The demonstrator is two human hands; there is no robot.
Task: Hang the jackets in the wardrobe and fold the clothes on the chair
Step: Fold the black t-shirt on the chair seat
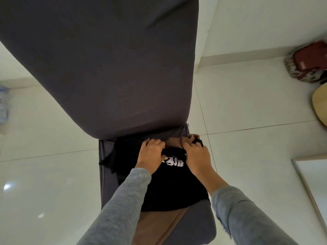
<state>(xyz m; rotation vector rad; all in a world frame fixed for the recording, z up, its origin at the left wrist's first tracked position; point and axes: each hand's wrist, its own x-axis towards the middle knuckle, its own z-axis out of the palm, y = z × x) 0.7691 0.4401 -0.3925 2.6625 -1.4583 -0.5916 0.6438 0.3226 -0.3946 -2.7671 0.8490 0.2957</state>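
Low in the frame, two grey sleeves reach up to the chair (104,174) seat at centre, where a black printed shirt (169,188) lies over a brown garment (159,225). The left hand (151,154) and right hand (198,157) each pinch a bunched fold of the shirt's far edge — fingers closed on cloth. This looks like the folding step; next, probably, drawing that edge toward the near hem and keeping it square. Beyond rises the chair's grey-covered back (106,68).
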